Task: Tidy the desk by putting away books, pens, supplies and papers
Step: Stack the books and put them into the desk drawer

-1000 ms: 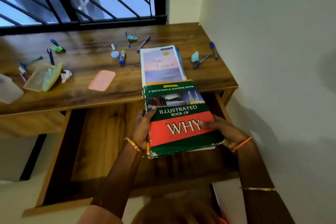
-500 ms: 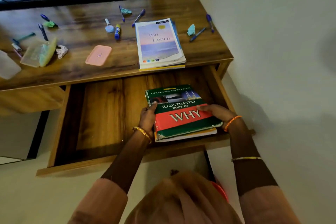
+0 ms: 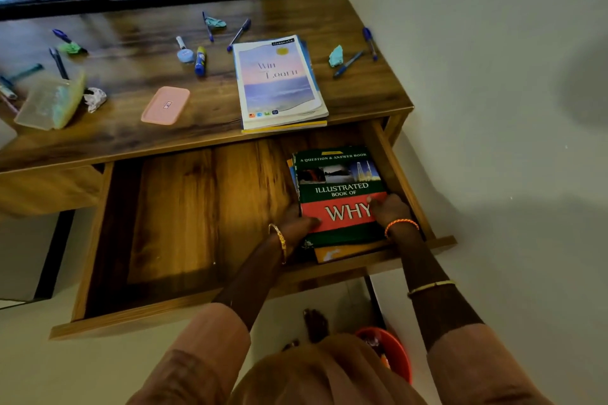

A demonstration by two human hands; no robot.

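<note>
A green and red "Illustrated Book of Why" (image 3: 339, 187) lies on top of an orange book (image 3: 342, 251) in the right end of the open wooden drawer (image 3: 184, 217). My left hand (image 3: 296, 225) holds the stack's left edge and my right hand (image 3: 386, 209) holds its right edge, fingers on the cover. On the desk top (image 3: 131, 128) above lies a pastel notebook (image 3: 278, 80) on top of other thin books. Blue pens (image 3: 348, 63) and crumpled scraps of paper (image 3: 336, 56) are scattered over the desk.
A pink lid (image 3: 165, 105) and a clear plastic box (image 3: 49, 102) sit at the desk's left. A marker (image 3: 200, 60) and a white tube (image 3: 184, 51) lie mid-desk. The wall runs along the right. An orange bin (image 3: 394, 355) stands on the floor below.
Both hands carried the book stack down from the desk's edge and to the right, and it now rests in the drawer's right end. The notebook beneath it on the desk is uncovered.
</note>
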